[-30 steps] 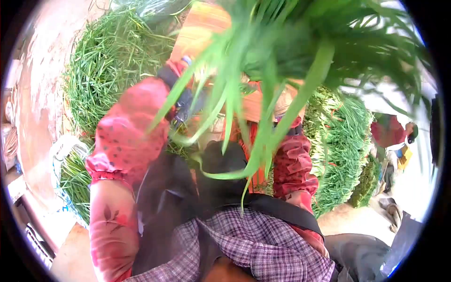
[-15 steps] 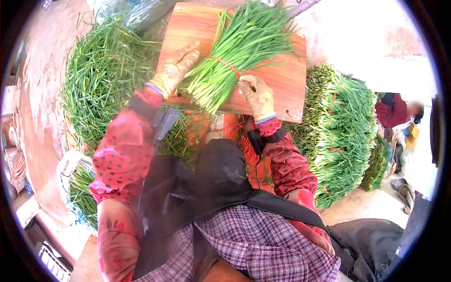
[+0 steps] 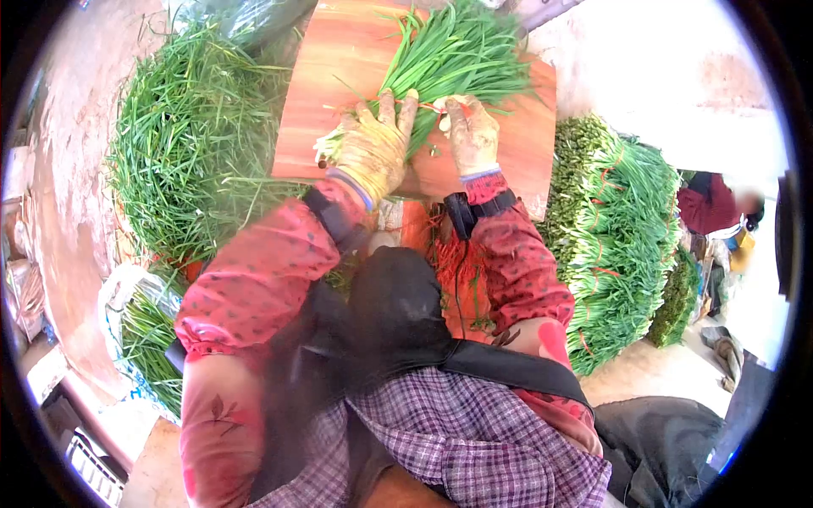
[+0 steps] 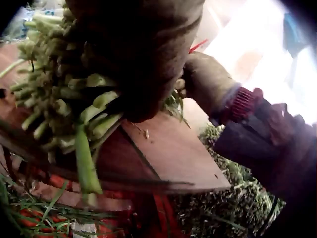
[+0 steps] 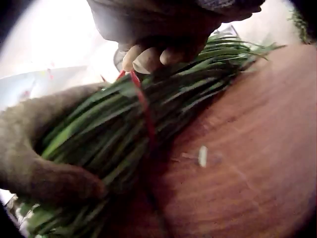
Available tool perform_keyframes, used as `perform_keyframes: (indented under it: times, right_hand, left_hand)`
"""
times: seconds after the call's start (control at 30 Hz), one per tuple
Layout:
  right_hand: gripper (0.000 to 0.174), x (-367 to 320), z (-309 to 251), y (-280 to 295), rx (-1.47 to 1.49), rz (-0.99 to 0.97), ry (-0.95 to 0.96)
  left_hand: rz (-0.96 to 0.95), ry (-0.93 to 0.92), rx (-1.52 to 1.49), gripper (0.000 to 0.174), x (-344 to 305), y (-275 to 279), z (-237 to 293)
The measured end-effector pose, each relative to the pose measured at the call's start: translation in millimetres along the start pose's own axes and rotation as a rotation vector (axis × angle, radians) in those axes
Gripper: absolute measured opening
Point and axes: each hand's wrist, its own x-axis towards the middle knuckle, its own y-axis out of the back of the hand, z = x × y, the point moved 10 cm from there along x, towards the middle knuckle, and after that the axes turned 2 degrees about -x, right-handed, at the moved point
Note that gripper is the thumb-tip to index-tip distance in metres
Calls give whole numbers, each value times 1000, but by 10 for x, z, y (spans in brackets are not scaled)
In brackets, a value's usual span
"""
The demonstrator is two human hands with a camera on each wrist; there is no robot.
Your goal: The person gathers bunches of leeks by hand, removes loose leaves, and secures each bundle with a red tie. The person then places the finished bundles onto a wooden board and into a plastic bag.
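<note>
A bunch of garlic chives (image 3: 461, 55) lies on the reddish wooden board (image 3: 309, 72), its green leaves pointing away to the upper right. My left hand (image 3: 373, 151), in a yellowish glove, grips the bunch near its pale cut ends (image 4: 52, 101); thumb and fingers wrap it from both sides in the right wrist view. A red tie (image 5: 143, 104) runs round the stalks just beyond that grip. With its gloved fingertips my right hand (image 3: 474, 140) pinches the tie's ends at the bunch's near side.
Loose greens (image 3: 195, 144) heap up left of the board. Tied bunches (image 3: 622, 254) form a tall stack on the right. Below the board hang red strands (image 3: 457, 262). A white sack (image 3: 127, 317) of greens stands at the left, and another person (image 3: 707, 203) is at the far right.
The bunch came down from near the camera onto the board. My left hand then moved right, from beside the cut ends to round the stalks; the right hand stayed at the tie.
</note>
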Motion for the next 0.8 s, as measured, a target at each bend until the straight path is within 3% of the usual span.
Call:
perform_keyframes:
  times: [0.07, 0.1, 0.2, 0.23, 0.27, 0.33, 0.37, 0.43, 0.47, 0.63, 0.77, 0.8]
  right_hand:
    - [10, -44, -510, 49, -75, -10, 231]
    - [8, -30, -679, 111, -62, 1, 215]
    - [15, -95, -1353, 296, -331, 176, 717]
    - [20, -88, -1440, 251, -466, 165, 723]
    - [15, 3, -1346, 197, -285, 127, 749]
    - [11, 109, -928, -3, -386, 83, 681]
    - [11, 176, -722, -52, -284, 36, 514]
    - [13, 207, -291, -170, -88, -62, 176]
    - [16, 272, -108, -186, 104, -95, 107]
    - [18, 303, -256, 18, 341, -114, 46]
    - [20, 362, -105, 170, 461, -102, -67]
    - [20, 387, -61, 155, 337, -90, 6]
  left_hand:
    - [-85, -63, -269, 97, 44, 118, -179]
    - [-51, -160, -421, 95, 81, 227, -263]
    - [-218, -370, -760, 97, 80, 418, -391]
    - [-297, -336, -735, 98, 95, 428, -469]
    - [-150, -305, -770, 95, 129, 487, -634]
    - [145, -258, -820, 90, 105, 550, -964]
    - [108, -80, -982, 82, 62, 443, -1225]
    - [255, 79, -1473, 71, -118, 153, -1600]
    - [326, 173, -1680, 67, -237, 71, -1745]
    - [486, 417, -1922, 71, -517, -468, -2086]
    - [464, 436, -2081, 79, -335, -552, -1811]
    - [414, 504, -2342, 80, -396, -125, -1438]
